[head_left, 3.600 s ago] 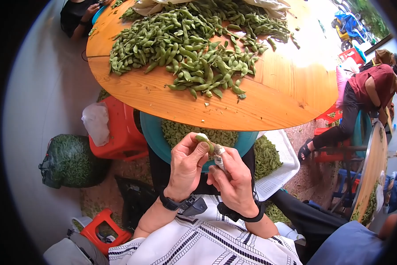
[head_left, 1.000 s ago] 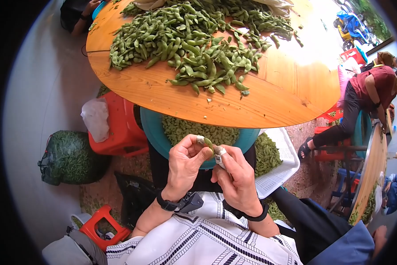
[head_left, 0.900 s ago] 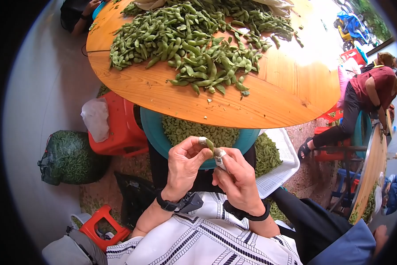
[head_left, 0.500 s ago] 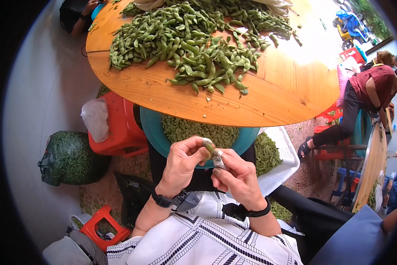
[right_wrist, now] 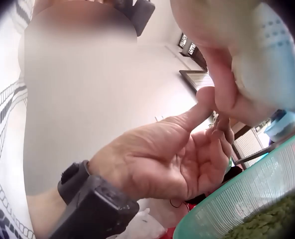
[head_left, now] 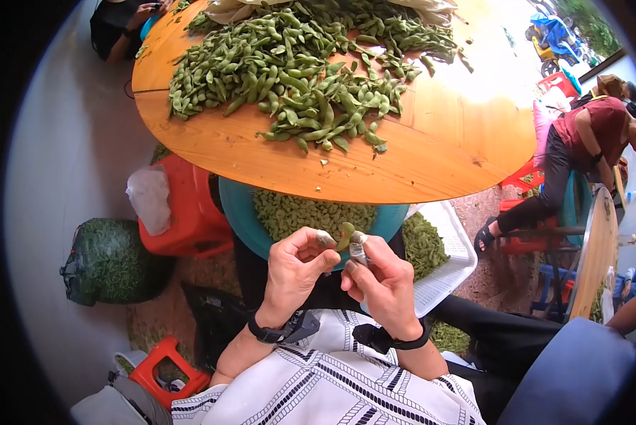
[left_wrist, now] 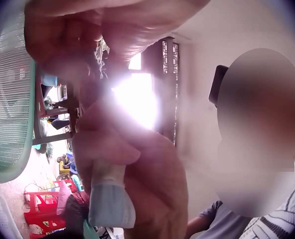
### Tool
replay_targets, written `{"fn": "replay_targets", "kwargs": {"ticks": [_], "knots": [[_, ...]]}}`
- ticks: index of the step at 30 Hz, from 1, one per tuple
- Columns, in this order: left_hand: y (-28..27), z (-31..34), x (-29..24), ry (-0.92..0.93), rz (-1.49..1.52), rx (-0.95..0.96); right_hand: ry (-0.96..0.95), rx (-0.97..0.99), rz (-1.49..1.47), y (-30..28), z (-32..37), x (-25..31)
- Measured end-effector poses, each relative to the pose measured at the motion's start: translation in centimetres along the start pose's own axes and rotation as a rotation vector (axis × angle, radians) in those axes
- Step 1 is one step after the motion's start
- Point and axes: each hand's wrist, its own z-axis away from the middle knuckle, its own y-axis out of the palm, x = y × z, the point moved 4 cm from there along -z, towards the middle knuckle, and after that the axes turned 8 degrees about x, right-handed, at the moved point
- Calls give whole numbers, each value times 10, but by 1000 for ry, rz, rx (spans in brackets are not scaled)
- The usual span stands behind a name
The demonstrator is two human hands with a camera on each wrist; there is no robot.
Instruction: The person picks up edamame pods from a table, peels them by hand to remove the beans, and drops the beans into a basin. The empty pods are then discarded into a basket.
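A green bean pod (head_left: pixel 345 236) is held upright between my two hands over the teal basin, in the head view. My left hand (head_left: pixel 293 268) pinches at its lower side with thumb and index finger; white tape wraps the index fingertip. From the other side my right hand (head_left: pixel 383 282), also with taped fingers, grips the pod close to its fingertips. In the right wrist view the left hand (right_wrist: pixel 172 162) meets the right hand (right_wrist: pixel 222 64) at the fingertips, where the pod is mostly hidden. The basin (head_left: pixel 241 225) bears many shelled beans.
A big heap of bean pods (head_left: pixel 289 78) covers part of the wooden table (head_left: pixel 445 159). White basket (head_left: pixel 459 248) with empty-looking pods stands right, red stool (head_left: pixel 180 205) left, beside a filled dark bag (head_left: pixel 116 262). Another person (head_left: pixel 594 134) sits at a table far right.
The pod has swung from lying along the left fingers to standing upright nearer the right fingertips. The left fingers have drawn slightly left and down. The view has shifted slightly.
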Motion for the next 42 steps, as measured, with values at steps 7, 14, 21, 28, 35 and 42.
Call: {"fn": "replay_targets", "kwargs": {"ticks": [7, 14, 21, 28, 35, 42], "knots": [[2, 4, -22, 252, -632, -62, -137, -24, 184, 10, 4, 9], [-6, 6, -24, 160, -295, 70, -11, 100, -77, 10, 4, 6], [-7, -7, 0, -20, -162, 71, -106, -87, 185, 10, 1, 0], [0, -10, -3, 10, -140, 26, -336, -142, 758, 19, 0, 9], [-7, -9, -10, -84, -119, 110, -376, -105, 751, 19, 5, 10], [-8, -10, 2, -112, 66, 85, -246, -48, 580, 13, -5, 8]]}}
